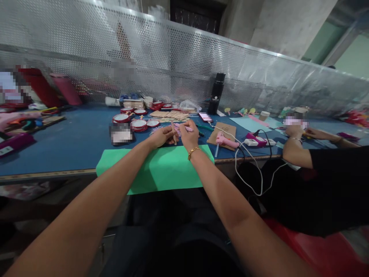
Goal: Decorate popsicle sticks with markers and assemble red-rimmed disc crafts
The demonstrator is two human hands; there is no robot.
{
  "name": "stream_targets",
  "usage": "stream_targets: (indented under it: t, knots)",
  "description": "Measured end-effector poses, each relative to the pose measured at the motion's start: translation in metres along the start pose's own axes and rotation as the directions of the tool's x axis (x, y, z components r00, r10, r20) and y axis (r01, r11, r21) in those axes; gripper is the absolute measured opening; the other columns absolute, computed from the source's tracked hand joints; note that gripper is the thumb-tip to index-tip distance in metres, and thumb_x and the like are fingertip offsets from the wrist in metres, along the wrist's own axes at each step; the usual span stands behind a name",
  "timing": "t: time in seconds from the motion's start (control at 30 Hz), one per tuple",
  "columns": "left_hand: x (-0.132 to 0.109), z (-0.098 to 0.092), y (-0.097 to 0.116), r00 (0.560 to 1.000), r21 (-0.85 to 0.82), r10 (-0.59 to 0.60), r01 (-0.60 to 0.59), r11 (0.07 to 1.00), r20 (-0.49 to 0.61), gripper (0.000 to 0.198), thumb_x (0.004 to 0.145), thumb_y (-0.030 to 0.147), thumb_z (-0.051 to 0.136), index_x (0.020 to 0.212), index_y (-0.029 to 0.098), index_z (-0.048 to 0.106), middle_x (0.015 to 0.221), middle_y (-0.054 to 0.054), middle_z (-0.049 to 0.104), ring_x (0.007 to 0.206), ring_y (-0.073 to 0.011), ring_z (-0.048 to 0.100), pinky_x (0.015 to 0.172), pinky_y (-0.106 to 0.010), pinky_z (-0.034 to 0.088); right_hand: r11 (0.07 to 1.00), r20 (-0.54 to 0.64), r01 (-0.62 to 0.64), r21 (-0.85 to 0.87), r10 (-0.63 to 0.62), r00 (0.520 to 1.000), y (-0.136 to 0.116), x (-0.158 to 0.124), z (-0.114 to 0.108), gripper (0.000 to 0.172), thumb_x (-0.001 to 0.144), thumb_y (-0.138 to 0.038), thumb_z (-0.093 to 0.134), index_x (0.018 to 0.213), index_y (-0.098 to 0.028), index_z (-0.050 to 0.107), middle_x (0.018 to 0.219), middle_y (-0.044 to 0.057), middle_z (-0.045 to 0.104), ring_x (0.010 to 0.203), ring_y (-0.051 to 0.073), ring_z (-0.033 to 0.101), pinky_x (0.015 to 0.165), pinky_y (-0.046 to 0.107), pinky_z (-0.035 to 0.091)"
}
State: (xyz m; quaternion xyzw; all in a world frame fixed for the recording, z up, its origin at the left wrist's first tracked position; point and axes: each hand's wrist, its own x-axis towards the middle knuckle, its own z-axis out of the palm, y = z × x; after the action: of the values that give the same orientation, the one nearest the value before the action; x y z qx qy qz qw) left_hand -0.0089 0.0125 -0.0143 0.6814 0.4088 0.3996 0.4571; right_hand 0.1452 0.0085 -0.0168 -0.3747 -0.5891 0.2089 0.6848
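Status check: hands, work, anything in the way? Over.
Left hand: grip on stick. Right hand: grip on pink tool. Green sheet beneath forearms. Glue gun off right, apart from hands.

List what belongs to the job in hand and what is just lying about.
Likely in the job:
wooden stick, in the left hand
pink pen-like tool, in the right hand
pile of similar sticks, beyond the hands
green sheet, beneath the forearms

Seemingly just lying about:
black bottle
red bottle
paper cup
pink glue gun, in neither hand
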Motion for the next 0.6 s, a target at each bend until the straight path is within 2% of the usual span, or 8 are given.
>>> stream_targets:
  t: [0.1,0.33,0.6]
  knots:
    - [0.0001,0.0001,0.0000,1.000,-0.002,-0.002,0.002,1.000,-0.001,0.031,0.086,0.046,0.072,0.080,0.017,0.061,0.065,0.000,0.070,0.050,-0.0093,0.060,0.051,-0.021,0.048,1.000,-0.021,-0.002,-0.006,0.002,1.000,0.0025,0.0008,-0.0003,0.017,0.083,-0.029,0.054,0.067,-0.024,0.048,0.067,-0.003,0.058,0.070,0.017,0.055,0.074,0.030,0.045]
    - [-0.0009,0.0009,0.0021,1.000,-0.008,0.000,0.000,1.000,0.004,0.032,0.085,0.047,0.073,0.078,0.017,0.062,0.063,0.001,0.068,0.049,-0.0089,0.059,0.051,-0.020,0.048,1.000,0.023,0.031,0.004,-0.031,0.999,-0.0014,-0.0006,0.0006,0.019,0.082,-0.033,0.057,0.066,-0.024,0.052,0.069,-0.003,0.061,0.071,0.016,0.056,0.073,0.029,0.046]
    - [-0.0002,0.0002,0.0004,1.000,-0.011,-0.004,0.004,1.000,-0.001,0.030,0.085,0.045,0.073,0.081,0.017,0.063,0.065,0.000,0.070,0.049,-0.0096,0.060,0.051,-0.021,0.048,0.999,-0.018,0.010,0.032,-0.009,1.000,-0.0016,-0.0005,0.0009,0.018,0.082,-0.029,0.056,0.067,-0.024,0.050,0.068,-0.003,0.059,0.070,0.017,0.056,0.074,0.030,0.047]
